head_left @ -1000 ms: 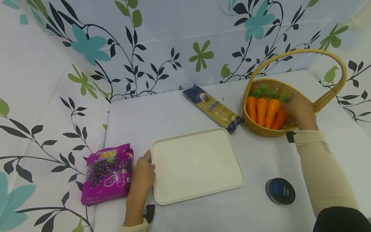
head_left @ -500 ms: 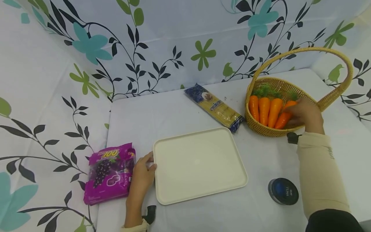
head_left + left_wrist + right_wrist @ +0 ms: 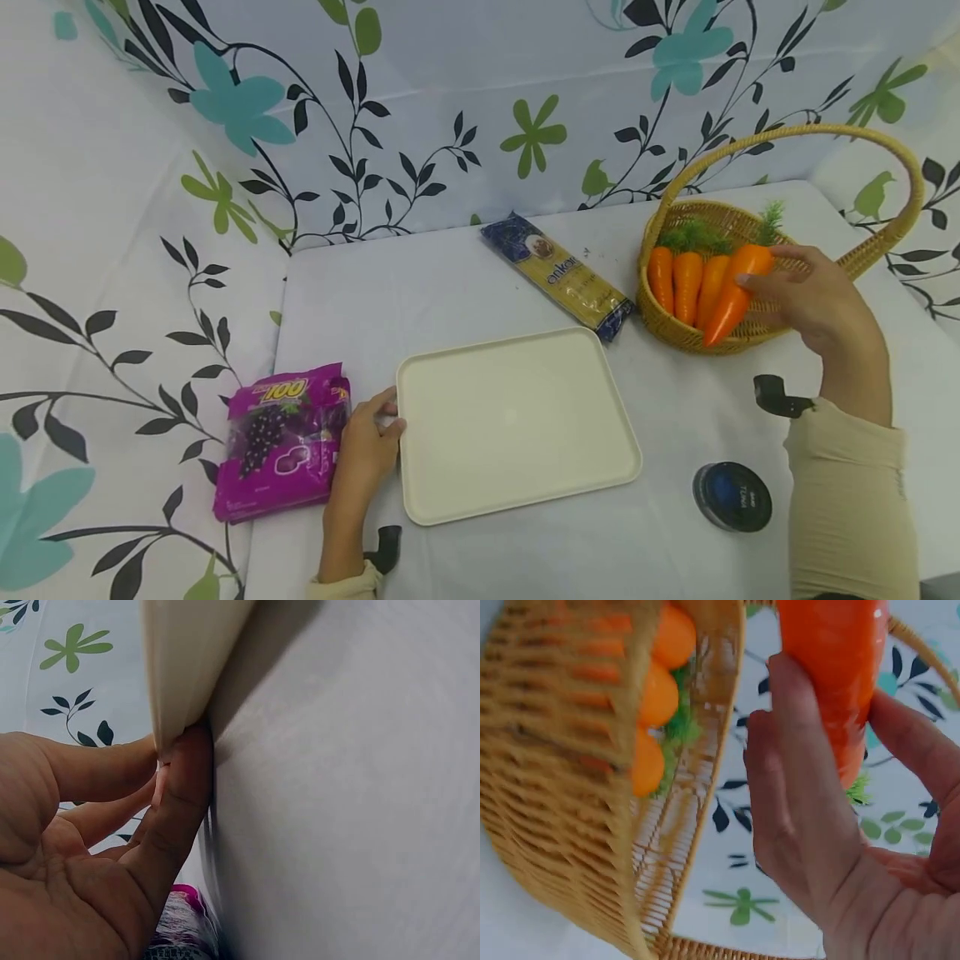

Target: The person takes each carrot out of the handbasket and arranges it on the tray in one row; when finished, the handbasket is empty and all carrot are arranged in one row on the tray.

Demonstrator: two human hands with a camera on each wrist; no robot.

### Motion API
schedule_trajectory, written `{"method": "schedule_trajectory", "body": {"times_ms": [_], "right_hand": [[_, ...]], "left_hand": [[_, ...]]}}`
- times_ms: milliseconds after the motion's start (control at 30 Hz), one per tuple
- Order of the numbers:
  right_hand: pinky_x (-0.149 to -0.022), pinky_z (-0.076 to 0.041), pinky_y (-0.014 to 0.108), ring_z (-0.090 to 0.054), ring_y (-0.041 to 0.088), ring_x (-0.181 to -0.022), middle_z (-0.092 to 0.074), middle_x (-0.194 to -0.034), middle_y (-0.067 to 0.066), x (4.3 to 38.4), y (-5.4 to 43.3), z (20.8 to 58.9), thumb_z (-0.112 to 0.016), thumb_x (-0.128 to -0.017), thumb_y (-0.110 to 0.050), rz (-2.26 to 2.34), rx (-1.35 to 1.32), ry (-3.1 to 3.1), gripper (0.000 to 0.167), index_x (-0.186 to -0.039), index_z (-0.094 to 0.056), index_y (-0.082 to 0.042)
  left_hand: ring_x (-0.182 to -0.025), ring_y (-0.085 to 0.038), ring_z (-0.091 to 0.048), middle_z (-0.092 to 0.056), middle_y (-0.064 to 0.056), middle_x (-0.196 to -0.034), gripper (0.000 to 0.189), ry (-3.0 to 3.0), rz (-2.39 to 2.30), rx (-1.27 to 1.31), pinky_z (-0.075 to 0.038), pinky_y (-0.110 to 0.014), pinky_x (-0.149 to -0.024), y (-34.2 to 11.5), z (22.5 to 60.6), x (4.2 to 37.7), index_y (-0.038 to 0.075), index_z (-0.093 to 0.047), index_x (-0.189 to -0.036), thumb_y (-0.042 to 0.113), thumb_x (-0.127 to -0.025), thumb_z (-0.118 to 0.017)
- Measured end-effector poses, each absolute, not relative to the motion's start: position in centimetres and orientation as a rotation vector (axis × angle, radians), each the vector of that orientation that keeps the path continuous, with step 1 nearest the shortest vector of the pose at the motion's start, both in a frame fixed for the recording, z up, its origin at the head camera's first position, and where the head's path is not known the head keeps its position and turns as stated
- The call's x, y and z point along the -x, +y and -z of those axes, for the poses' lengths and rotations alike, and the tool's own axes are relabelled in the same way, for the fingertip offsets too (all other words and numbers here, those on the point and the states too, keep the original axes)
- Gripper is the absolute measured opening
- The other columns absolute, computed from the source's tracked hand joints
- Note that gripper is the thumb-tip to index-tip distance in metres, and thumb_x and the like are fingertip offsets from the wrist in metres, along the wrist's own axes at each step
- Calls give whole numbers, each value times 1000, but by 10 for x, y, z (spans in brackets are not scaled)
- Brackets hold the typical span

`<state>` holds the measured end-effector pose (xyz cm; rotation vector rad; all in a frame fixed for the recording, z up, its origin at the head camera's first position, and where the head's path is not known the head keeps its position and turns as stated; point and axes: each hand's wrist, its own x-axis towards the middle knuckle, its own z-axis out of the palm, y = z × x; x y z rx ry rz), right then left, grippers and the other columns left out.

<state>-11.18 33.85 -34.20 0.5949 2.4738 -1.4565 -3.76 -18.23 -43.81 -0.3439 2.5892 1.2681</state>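
Note:
My right hand [image 3: 828, 304] pinches an orange carrot [image 3: 738, 287] with a green top between thumb and fingers. In the right wrist view the held carrot [image 3: 832, 675] is outside the basket wall. Three more carrots [image 3: 686, 283] lie side by side in the wicker basket [image 3: 678, 337] with its tall arched handle. At the left edge of a cream rectangular tray [image 3: 517, 425], my left hand [image 3: 367, 454] holds the rim. The left wrist view shows the thumb on top of the tray edge [image 3: 184, 667] and a finger underneath it, close to the table.
A purple grape candy bag [image 3: 285, 442] lies left of the left hand. Between tray and back wall is a blue and gold pasta packet [image 3: 558, 275], its end near the basket. A dark tuna can [image 3: 732, 497] stands right of the tray. Leaf-patterned cloth hangs behind.
My right hand has lifted one carrot up from among the others in the basket and drawn it toward me. The left hand stays at the tray's edge.

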Motion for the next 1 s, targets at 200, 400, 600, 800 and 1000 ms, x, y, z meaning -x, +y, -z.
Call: {"method": "schedule_trajectory", "body": {"times_ms": [200,400,600,800,1000], "right_hand": [[-80,-60,34,-66,11,-94,-40,-135,10,96,301,357,-76,-94,-28,1753,-403,2313,71,-150,-34,-23],[-79,-61,37,-66,17,-99,-43,-134,16,87,243,381,-70,-98,-12,1954,-176,2088,54,-143,-41,-21],[-80,-61,47,-67,29,-102,-47,-138,26,86,150,417,-71,-95,-4,1977,-16,1887,62,-148,-40,-7],[-74,-62,47,-68,33,-101,-50,-135,26,85,56,432,-78,-90,-9,1867,48,1809,65,-146,-45,-8],[-68,-62,44,-67,31,-96,-55,-127,22,80,3,433,-79,-90,-9,1772,98,1897,60,-141,-50,-9]], "left_hand": [[-81,-22,-56,-57,-15,-121,52,2585,-1281,346,-49,-32,-67,-184,438,37,0,-49,-150,0,-99,-61],[-80,-21,-54,-57,-15,-121,52,2587,-1278,357,-49,-31,-66,-184,436,38,0,-49,-150,1,-99,-61],[-78,-21,-52,-57,-14,-119,51,2571,-1290,381,-48,-31,-64,-185,436,37,0,-50,-149,0,-99,-61],[-76,-21,-51,-58,-14,-117,51,2580,-1312,374,-47,-31,-65,-186,439,37,1,-53,-148,1,-98,-62],[-73,-20,-52,-59,-15,-115,49,2584,-1328,362,-49,-29,-63,-186,441,38,1,-55,-146,1,-97,-64]]}}
